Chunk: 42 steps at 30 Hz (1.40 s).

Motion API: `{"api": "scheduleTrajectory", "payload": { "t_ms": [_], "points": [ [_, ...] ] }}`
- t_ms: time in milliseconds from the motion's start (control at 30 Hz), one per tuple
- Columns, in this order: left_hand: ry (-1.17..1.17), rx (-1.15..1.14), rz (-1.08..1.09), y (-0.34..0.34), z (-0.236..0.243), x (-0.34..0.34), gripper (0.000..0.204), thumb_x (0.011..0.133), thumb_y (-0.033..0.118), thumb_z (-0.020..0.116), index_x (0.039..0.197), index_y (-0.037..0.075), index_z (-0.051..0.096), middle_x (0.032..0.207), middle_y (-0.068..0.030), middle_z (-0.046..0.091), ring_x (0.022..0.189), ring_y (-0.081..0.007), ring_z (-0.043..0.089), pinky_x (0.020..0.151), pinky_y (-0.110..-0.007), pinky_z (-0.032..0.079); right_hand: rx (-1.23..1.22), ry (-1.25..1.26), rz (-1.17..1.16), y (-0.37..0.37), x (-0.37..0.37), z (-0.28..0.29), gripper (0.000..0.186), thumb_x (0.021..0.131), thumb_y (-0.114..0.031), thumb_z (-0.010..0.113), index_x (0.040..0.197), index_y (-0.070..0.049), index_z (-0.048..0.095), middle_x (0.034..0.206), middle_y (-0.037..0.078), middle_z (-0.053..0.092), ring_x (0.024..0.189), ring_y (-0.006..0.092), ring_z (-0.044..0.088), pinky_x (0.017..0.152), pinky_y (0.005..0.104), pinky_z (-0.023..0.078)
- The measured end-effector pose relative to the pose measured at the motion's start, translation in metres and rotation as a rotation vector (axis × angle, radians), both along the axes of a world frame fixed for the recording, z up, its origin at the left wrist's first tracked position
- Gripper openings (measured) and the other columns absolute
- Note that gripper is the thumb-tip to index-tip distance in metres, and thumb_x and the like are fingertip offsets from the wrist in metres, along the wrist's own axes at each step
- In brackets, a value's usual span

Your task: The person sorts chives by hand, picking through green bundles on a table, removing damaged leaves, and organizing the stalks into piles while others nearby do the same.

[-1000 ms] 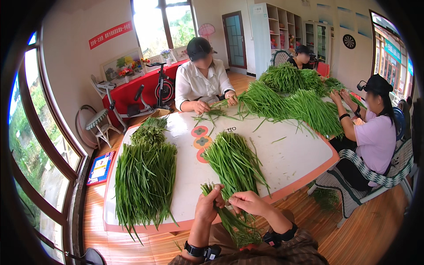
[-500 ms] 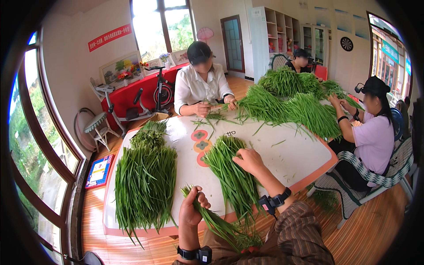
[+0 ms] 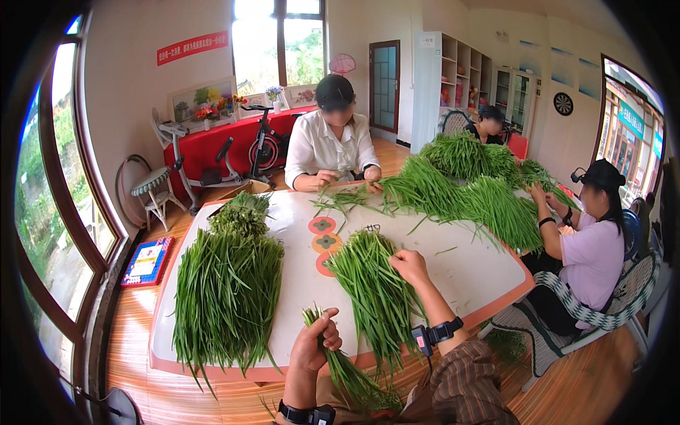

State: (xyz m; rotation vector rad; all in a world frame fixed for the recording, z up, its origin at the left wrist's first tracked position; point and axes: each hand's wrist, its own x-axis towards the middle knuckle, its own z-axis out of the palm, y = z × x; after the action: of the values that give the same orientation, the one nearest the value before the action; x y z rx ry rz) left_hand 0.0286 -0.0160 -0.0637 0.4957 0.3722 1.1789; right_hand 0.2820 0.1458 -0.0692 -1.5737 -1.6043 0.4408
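- A small bunch of long green chive-like stalks (image 3: 340, 361) is gripped in the closed left hand (image 3: 315, 347), at the near table edge, tips hanging off toward the lap.
- The right hand (image 3: 409, 266) is laid on the middle pile of green stalks (image 3: 372, 294), fingers curled; a pinch cannot be told.
- A larger sorted heap of green stalks (image 3: 227, 290) is seen to the left on the white orange-rimmed table (image 3: 467, 265).
- Farther off, an unsorted green mound (image 3: 467, 184) is worked by three seated people.
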Motion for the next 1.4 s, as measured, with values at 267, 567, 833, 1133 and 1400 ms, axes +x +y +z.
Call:
{"api": "scheduleTrajectory", "payload": {
  "t_ms": [267, 567, 833, 1133, 1400],
  "points": [
    [-0.014, -0.02, -0.079, 0.005, -0.004, 0.009, 0.025, 0.088, 0.018, 0.048, 0.106, 0.0, 0.046, 0.058, 0.002, 0.034, 0.046, -0.009, 0.033, 0.046, -0.024, 0.03, 0.124, 0.17, -0.098, -0.037, 0.033, 0.005, 0.023, 0.075, -0.023, 0.062, 0.079, 0.0, 0.064, 0.065, 0.005, 0.062, 0.059, 0.0116, 0.054, 0.057, 0.0259, 0.042],
    [0.034, -0.036, -0.037, 0.004, -0.001, 0.012, 0.03, 0.085, 0.012, 0.051, 0.112, 0.001, 0.045, 0.058, 0.0017, 0.035, 0.049, -0.0099, 0.036, 0.048, -0.025, 0.032, -0.035, 0.548, 0.283, -0.081, 0.022, 0.021, 0.017, 0.085, -0.015, 0.054, 0.088, 0.002, 0.058, 0.07, 0.001, 0.058, 0.063, 0.0067, 0.052, 0.059, 0.0199, 0.042],
    [0.359, 0.103, 0.106, 0.0, 0.018, 0.037, 0.03, 0.086, 0.017, 0.054, 0.107, -0.005, 0.051, 0.058, -0.001, 0.045, 0.052, -0.0125, 0.042, 0.054, -0.027, 0.038, -0.082, 0.192, 0.585, -0.165, -0.04, 0.04, 0.021, 0.083, -0.019, 0.058, 0.092, 0.0, 0.06, 0.068, 0.003, 0.06, 0.061, 0.0071, 0.051, 0.056, 0.0227, 0.042],
    [0.187, 0.079, 0.253, 0.002, 0.012, -0.003, 0.023, 0.089, 0.028, 0.049, 0.088, 0.006, 0.055, 0.093, -0.0066, 0.055, 0.077, -0.0219, 0.055, 0.068, -0.034, 0.046, -0.05, 0.104, 0.124, -0.061, 0.031, 0.014, 0.032, 0.08, -0.032, 0.058, 0.076, 0.0, 0.062, 0.06, 0.007, 0.061, 0.055, 0.0157, 0.057, 0.057, 0.0288, 0.045],
    [-0.053, 0.062, -0.001, 0.0, 0.006, -0.003, 0.023, 0.09, 0.029, 0.045, 0.097, 0.008, 0.051, 0.074, -0.0068, 0.056, 0.073, -0.0224, 0.056, 0.067, -0.038, 0.045, -0.309, -0.001, 0.02, 0.011, 0.011, -0.019, 0.045, 0.068, -0.049, 0.063, 0.066, -0.005, 0.066, 0.057, 0.008, 0.061, 0.053, 0.0191, 0.059, 0.058, 0.0305, 0.048]
  ]
}}
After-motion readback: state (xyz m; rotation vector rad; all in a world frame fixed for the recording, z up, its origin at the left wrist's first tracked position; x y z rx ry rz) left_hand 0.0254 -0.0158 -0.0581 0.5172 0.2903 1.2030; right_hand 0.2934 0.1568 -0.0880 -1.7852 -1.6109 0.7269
